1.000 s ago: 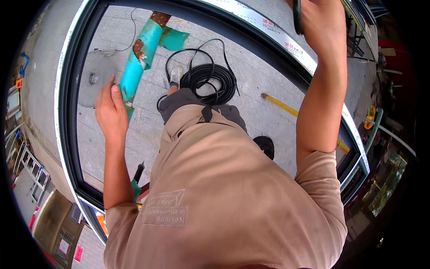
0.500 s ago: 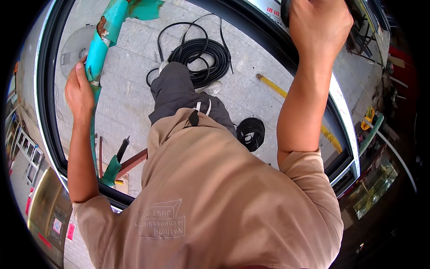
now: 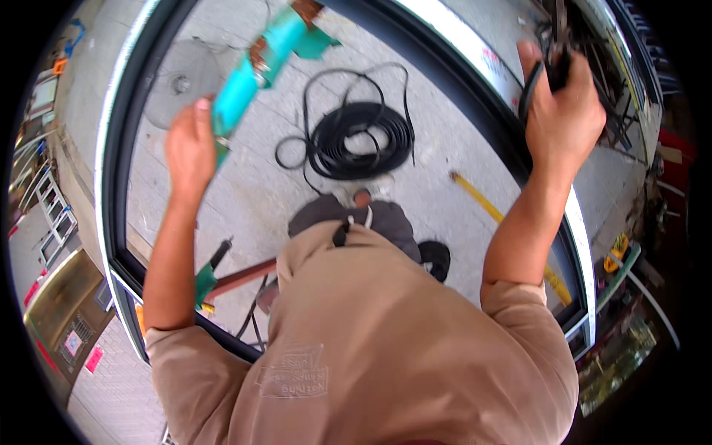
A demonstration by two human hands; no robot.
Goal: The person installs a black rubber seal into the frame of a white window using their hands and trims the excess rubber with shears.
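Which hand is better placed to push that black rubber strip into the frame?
Right, probably. The right hand already holds the black strip beside the dark frame. The left hand is raised near the teal beam, away from the strip.

Quick count: two hands up, left hand (image 3: 190,148) and right hand (image 3: 561,111). One dark frame (image 3: 111,185) around it all. One black coil (image 3: 361,141) far centre on the floor, one teal bar (image 3: 248,81) far left, one grey disc (image 3: 178,83) beside it, one yellow strip (image 3: 482,204) right, and one small black roll (image 3: 435,258) near centre.
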